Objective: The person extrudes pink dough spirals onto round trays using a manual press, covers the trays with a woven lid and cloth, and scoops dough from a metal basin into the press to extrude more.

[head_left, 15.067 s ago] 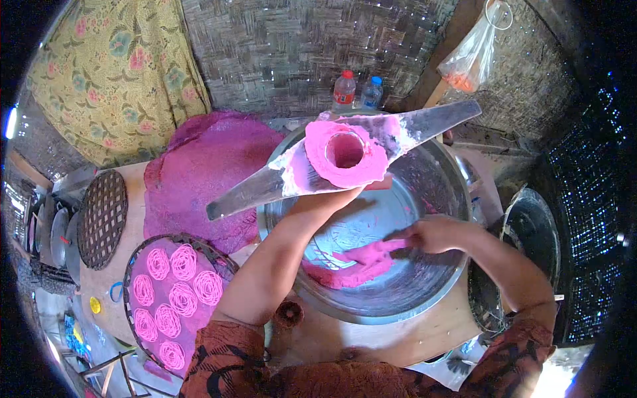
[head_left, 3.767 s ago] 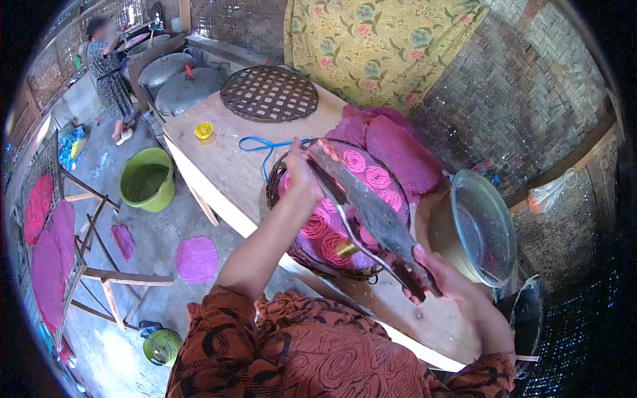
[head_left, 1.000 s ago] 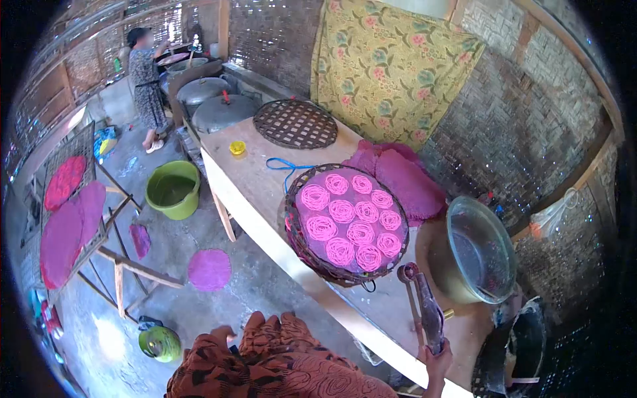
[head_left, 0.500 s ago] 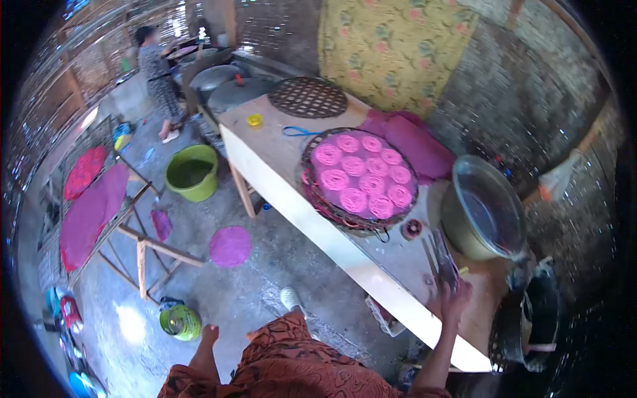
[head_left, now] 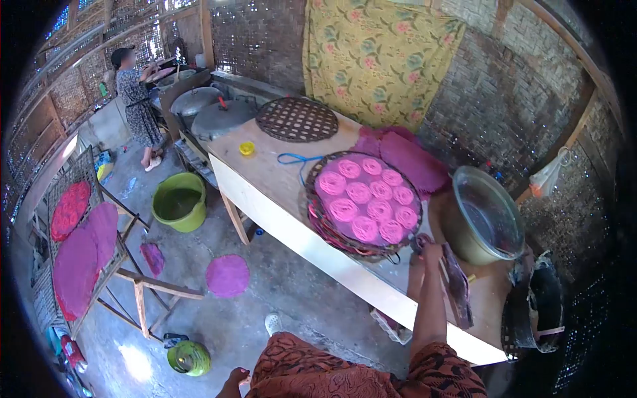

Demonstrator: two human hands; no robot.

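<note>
My right hand point(head_left: 432, 252) reaches over the table and is closed at a small round dark-pink thing point(head_left: 420, 241), its fingers partly hidden. Just right of that hand lies a long dark flat tool point(head_left: 456, 285), maybe a blade or scraper. Beyond it stands a round woven tray point(head_left: 337, 244) bearing a pink sheet with several coiled pink noodle-like nests point(head_left: 359, 193). My left hand point(head_left: 235, 381) hangs low beside my patterned clothing, away from the table; its fingers are too small and turned away to read.
A large basin point(head_left: 458, 229) stands at the table's right, a black bucket point(head_left: 549, 305) beyond it. An openwork woven tray point(head_left: 296, 119) and yellow cup point(head_left: 247, 148) lie at the far end. A green tub point(head_left: 179, 215) is on the floor. A person point(head_left: 138, 99) works by the pots.
My right hand has moved forward from the long dark tool to the small round thing. My left hand has dropped lower. The view has shifted a little.
</note>
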